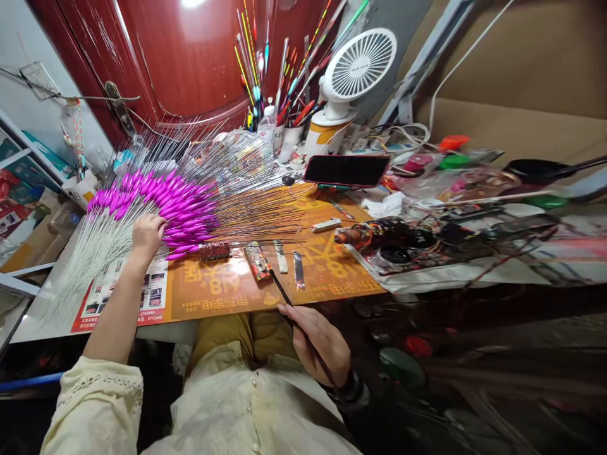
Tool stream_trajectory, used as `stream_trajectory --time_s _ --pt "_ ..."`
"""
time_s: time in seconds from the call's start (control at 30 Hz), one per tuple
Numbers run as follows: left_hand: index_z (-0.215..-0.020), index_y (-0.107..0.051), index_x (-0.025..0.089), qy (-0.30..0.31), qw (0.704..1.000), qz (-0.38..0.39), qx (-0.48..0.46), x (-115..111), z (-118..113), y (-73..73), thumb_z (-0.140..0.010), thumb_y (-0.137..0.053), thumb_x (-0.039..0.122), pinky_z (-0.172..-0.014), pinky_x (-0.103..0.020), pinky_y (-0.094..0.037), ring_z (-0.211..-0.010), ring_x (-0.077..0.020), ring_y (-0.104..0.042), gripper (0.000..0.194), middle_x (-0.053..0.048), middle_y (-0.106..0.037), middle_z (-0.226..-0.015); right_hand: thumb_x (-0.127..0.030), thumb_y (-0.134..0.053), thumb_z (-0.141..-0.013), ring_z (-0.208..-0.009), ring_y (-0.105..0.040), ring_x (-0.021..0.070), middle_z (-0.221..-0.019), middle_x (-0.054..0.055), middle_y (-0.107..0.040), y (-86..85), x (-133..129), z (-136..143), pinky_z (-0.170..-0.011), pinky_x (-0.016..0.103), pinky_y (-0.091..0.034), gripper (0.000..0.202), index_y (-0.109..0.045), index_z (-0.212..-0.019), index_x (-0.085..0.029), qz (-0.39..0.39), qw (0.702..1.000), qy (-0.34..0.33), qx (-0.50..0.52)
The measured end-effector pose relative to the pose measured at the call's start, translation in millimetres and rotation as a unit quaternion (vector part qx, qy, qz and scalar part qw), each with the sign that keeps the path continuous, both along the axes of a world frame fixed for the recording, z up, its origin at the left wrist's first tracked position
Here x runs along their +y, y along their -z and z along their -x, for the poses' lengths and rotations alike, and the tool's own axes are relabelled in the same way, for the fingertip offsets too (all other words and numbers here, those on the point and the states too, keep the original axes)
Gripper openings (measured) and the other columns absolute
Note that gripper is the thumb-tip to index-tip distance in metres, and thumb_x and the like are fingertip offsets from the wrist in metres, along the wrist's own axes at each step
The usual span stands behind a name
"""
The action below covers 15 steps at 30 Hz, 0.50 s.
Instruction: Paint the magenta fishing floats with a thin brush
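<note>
A large fan of purple fishing floats (187, 205) with pale stems (97, 253) and thin dark tips lies at the left of the table. My left hand (148, 235) is closed over the stems beside the purple bodies; what its fingers pinch is hidden. In my right hand (322, 344) is a thin dark paintbrush (282, 287), held like a pen at the table's front edge. The brush tip is at a small paint-smeared block (257, 262). Left of that block sits a dark red, speckled block (215, 251).
Two small flat strips, one pale (280, 256) and one dark (298, 270), lie right of the block. Behind stand a phone (347, 170), a white fan (363, 66) and containers of upright floats. Blurred clutter (427, 234) covers the right side. An orange printed sheet (327, 284) lines the table.
</note>
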State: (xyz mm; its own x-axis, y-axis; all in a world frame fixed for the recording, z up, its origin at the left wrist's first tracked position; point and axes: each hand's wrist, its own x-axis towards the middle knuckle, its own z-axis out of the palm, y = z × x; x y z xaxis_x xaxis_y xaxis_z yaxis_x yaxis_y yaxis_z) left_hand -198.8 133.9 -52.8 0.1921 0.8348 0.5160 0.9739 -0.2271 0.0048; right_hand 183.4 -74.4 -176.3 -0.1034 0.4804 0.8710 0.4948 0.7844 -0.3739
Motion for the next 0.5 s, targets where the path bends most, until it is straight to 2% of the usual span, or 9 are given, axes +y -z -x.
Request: stream_trajectory --time_s 0.17,0.27,0.37,0.43,0.5 --pt "-0.098 -0.077 0.02 0.059 0.994 -0.052 -0.078 -14.6 6.1 0.4 -0.098 -0.056 0.032 -0.086 -0.035 -0.051 -0.091 -0.0222 -0.068 0.024 -0.009 -0.075 -0.098 0.0 -0.054 -0.09 -0.103 -0.074 0.0237 -0.114 0.015 -0.077 -5.3 -2.2 -7.4 -0.084 0.038 -0.066 0.062 -0.053 -0.149 -0.016 -0.011 1.0 0.002 -0.009" --pt "-0.099 -0.078 0.02 0.088 0.988 -0.058 -0.111 -25.0 6.6 7.2 -0.1 -0.053 0.034 -0.085 -0.033 -0.053 -0.092 -0.0211 -0.069 0.028 -0.009 -0.075 -0.099 0.0 -0.054 -0.089 -0.101 -0.075 0.0239 -0.112 0.016 -0.077 -8.3 -1.4 -9.7 -0.083 0.038 -0.066 0.062 -0.053 -0.149 -0.014 -0.02 1.0 0.006 -0.01" --pt "-0.102 -0.078 0.02 0.108 0.985 -0.048 -0.124 -24.9 2.2 8.9 -0.099 -0.05 0.03 -0.09 -0.035 -0.054 -0.097 -0.0214 -0.07 0.029 -0.009 -0.077 -0.102 0.001 -0.053 -0.088 -0.1 -0.075 0.0237 -0.111 0.017 -0.077 -10.8 0.7 -8.5 -0.083 0.038 -0.066 0.062 -0.053 -0.149 -0.013 -0.028 1.0 0.006 -0.006" --pt "-0.103 -0.077 0.02 0.121 0.983 -0.044 -0.129 -20.6 -6.7 2.1 -0.098 -0.049 0.027 -0.094 -0.036 -0.054 -0.1 -0.0217 -0.071 0.03 -0.009 -0.077 -0.104 0.001 -0.052 -0.089 -0.1 -0.075 0.0234 -0.11 0.016 -0.077 -12.1 1.8 -6.9 -0.082 0.037 -0.066 0.062 -0.052 -0.149 -0.013 -0.03 1.0 0.006 -0.007" --pt "-0.107 -0.077 0.019 0.142 0.978 -0.045 -0.144 -18.4 -22.3 -11.7 -0.098 -0.049 0.026 -0.094 -0.036 -0.055 -0.098 -0.0207 -0.072 0.03 -0.008 -0.078 -0.104 -0.001 -0.052 -0.09 -0.099 -0.076 0.0232 -0.11 0.016 -0.078 -13.4 2.2 -5.8 -0.082 0.037 -0.066 0.062 -0.051 -0.15 -0.014 -0.03 0.999 0.007 -0.01"
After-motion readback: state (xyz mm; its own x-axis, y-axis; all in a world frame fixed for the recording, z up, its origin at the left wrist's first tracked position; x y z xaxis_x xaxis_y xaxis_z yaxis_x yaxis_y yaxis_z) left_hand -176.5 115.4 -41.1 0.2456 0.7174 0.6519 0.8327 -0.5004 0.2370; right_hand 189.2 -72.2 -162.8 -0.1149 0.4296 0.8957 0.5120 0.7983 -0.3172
